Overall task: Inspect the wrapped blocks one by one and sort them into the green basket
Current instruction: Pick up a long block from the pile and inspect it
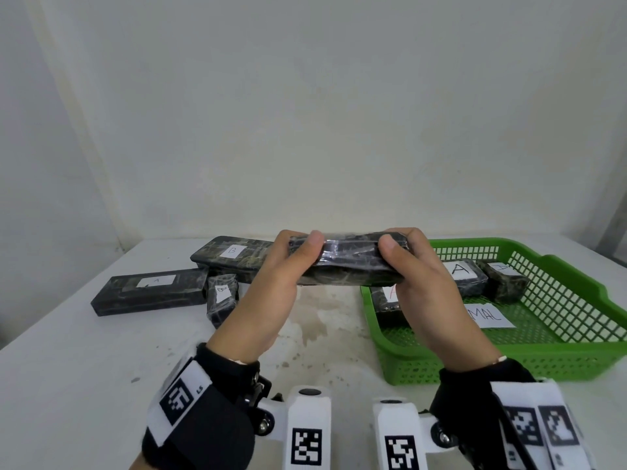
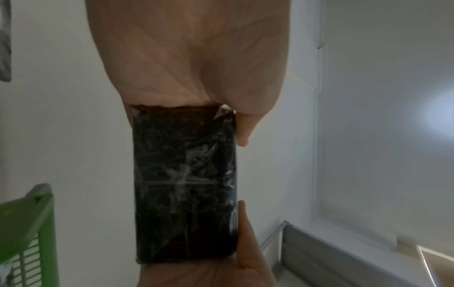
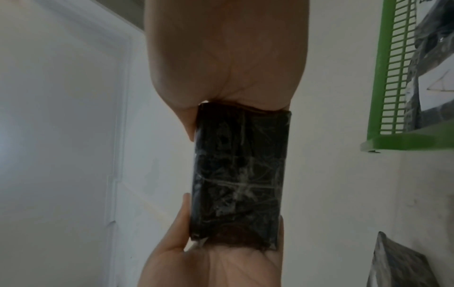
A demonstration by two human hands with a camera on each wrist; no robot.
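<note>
Above the white table (image 1: pixel 101 368), roughly at centre, we hold a long black wrapped block (image 1: pixel 346 266) level w/ both hands, clear of the tabletop. Our left hand (image 1: pixel 271 293) grips its left end, thumb curled over the near edge and fingers round the back; our right hand (image 1: pixel 424 286) does the same at the right end. Both wrist views show the block's crinkled plastic wrap btwn the two palms, one palm at each end. At right sits the green basket (image 1: pixel 576 361), w/ two A-labelled blocks (image 1: pixel 464 276) inside, a shorter wrapped block (image 1: pixel 505 279) beside them, and a paper slip (image 1: pixel 492 317) on the mesh floor, its writing partly hidden. Left of our hands, three more wrapped blocks lie on the table: a long one marked B (image 1: pixel 230 256), a long one marked A (image 1: pixel 149 293), and a short one (image 1: pixel 222 298) touching both.
</note>
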